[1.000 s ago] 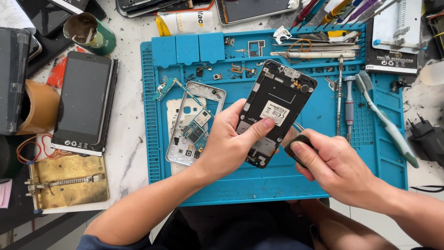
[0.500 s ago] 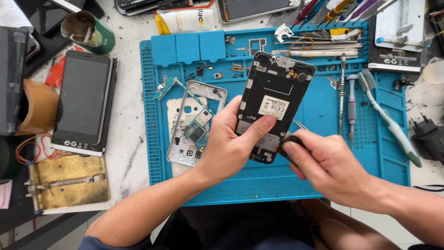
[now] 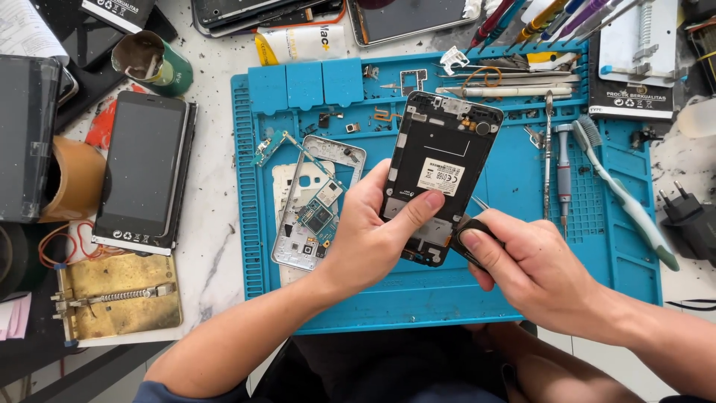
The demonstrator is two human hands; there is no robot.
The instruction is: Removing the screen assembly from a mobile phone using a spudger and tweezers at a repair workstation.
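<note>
Left hand (image 3: 373, 242) grips an opened black phone body (image 3: 440, 168), thumb pressed across its lower back, fingers wrapped round the left edge. Phone is held up over the blue work mat (image 3: 522, 298), tilted slightly clockwise, inner side facing up: white label near the middle, small components along the top edge.

Right hand (image 3: 533, 265) is closed round a black-handled tool (image 3: 470, 235), looks like tweezers; the metal tip pokes out just beside the phone's lower right edge. Can't tell whether the tip touches the phone.

On the mat left of the held phone: a silver mid-frame (image 3: 317, 201) lying flat with a green circuit board (image 3: 317, 216) on it, just beside the left hand. Small loose parts scattered across the top of the mat.

Right side of the mat: a screwdriver (image 3: 563, 175) lying lengthwise, and a toothbrush with a green-and-white handle (image 3: 626, 198) angled toward the mat's right edge. More tools bunched along the top right.

Off the mat to the left, on the marble bench (image 3: 212, 224): an intact black phone (image 3: 145, 172) lying screen up, a brass-coloured clamp plate (image 3: 119, 295) below it, a green cup (image 3: 153, 63) up top. Black plug adapter (image 3: 690, 220) at far right.
</note>
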